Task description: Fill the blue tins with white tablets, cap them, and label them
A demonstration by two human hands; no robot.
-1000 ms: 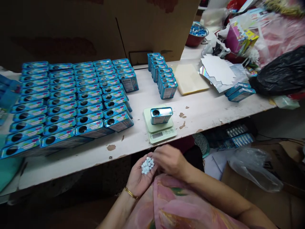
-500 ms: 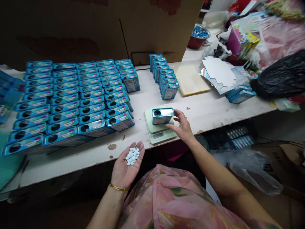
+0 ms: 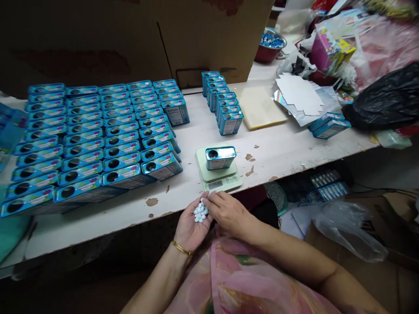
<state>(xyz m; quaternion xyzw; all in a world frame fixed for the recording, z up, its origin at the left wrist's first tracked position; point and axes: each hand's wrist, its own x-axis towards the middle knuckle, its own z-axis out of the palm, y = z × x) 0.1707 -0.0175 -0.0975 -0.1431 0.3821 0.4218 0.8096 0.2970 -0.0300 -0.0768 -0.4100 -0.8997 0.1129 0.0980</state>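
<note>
My left hand (image 3: pixel 190 224) is cupped palm up just below the table's front edge, holding a small heap of pale blue and white candies (image 3: pixel 200 212). My right hand (image 3: pixel 225 211) rests against it, fingertips pinched in the heap. Just beyond both hands a blue tin (image 3: pixel 220 157) with a round hole in its top lies on a small pale green scale (image 3: pixel 218 176) on the white table (image 3: pixel 281 152).
A large block of identical blue tins (image 3: pixel 94 139) fills the left of the table, with a shorter row (image 3: pixel 224 102) behind the scale. Two tins (image 3: pixel 329 125), white cards (image 3: pixel 299 93), a black bag (image 3: pixel 388 100) and a candy bowl (image 3: pixel 271 43) sit right. Cardboard stands behind.
My right hand has drawn back from the tin on the scale to the candies in my left palm. My left hand has shifted slightly right, toward the scale.
</note>
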